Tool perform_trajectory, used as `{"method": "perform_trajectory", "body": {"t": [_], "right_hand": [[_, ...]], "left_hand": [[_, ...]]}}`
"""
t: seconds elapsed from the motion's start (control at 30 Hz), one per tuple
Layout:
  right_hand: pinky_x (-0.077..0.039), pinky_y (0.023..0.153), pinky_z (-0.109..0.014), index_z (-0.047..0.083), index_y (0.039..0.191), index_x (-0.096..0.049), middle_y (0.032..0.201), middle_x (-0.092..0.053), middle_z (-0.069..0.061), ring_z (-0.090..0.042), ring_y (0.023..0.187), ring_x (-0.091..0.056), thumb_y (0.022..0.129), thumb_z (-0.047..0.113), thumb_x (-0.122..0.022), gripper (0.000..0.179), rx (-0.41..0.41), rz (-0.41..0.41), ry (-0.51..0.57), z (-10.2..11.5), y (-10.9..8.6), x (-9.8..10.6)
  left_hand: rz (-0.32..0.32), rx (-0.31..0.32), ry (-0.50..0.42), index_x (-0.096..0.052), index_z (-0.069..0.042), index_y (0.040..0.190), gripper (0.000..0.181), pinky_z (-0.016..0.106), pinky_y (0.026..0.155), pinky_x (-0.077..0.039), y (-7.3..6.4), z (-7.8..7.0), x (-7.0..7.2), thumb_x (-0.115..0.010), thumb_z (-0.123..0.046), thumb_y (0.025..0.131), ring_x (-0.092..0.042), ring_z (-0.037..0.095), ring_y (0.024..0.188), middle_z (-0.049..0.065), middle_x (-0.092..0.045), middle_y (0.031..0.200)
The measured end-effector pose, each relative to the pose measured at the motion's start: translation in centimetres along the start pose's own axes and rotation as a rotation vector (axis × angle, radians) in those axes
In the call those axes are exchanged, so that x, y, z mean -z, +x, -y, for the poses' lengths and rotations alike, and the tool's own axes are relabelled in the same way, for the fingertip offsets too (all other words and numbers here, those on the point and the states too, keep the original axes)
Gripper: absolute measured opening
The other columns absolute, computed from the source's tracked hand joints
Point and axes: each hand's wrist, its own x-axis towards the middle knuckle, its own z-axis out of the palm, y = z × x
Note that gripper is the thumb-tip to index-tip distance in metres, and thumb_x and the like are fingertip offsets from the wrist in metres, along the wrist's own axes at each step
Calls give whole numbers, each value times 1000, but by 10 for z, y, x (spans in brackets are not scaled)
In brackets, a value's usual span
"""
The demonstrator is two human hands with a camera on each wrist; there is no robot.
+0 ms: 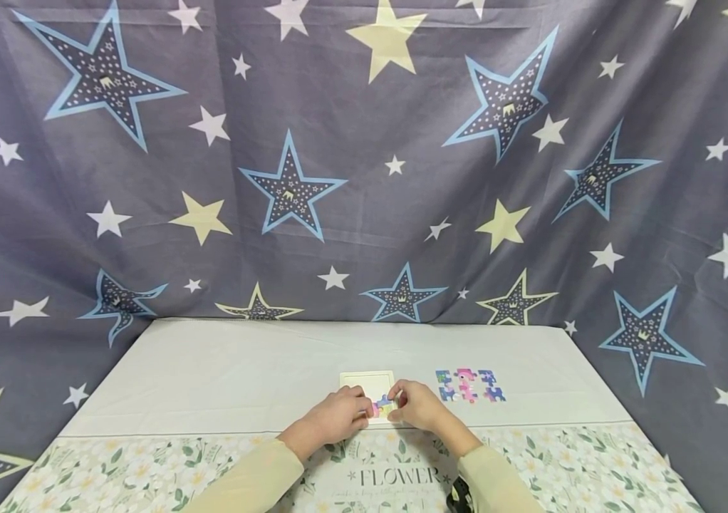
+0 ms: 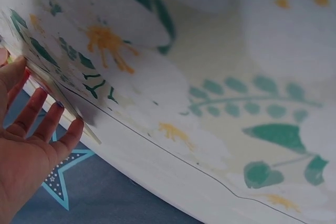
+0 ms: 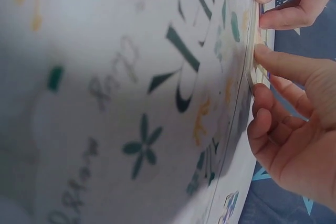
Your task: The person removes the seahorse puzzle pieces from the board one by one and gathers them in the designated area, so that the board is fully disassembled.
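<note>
A small cream puzzle tray point(image 1: 367, 375) lies on the table, with a few coloured jigsaw pieces point(image 1: 382, 407) in its near part. My left hand point(image 1: 340, 413) lies over the tray's left side, its fingertips touching it. In the left wrist view that hand's fingers are spread fairly straight along the tray point(image 2: 86, 129). At the tray's right side my right hand point(image 1: 419, 406) grips the near corner with thumb and curled fingers. The right wrist view shows this hand point(image 3: 294, 124) low against the tray's edge; its fingers partly hide what lies between them.
To the right, several loose jigsaw pieces point(image 1: 466, 381) in blue and pink lie grouped on the white table point(image 1: 242, 377). A floral cloth point(image 1: 120, 463) printed with FLOWER covers the near part. Behind the table hangs a grey star-patterned curtain point(image 1: 351, 271).
</note>
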Motion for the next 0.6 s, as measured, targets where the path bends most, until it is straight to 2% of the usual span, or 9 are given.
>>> {"method": "perform_trajectory", "body": {"t": [0.6], "right_hand": [[-39, 51, -23, 8, 95, -61, 72, -54, -1, -13, 60, -46, 75, 12, -76, 25, 40, -41, -32, -8, -2, 5]], "left_hand": [[28, 29, 4, -63, -23, 88, 6, 27, 67, -44, 3, 1, -1, -62, -29, 89, -44, 7, 78, -7, -53, 93]]}}
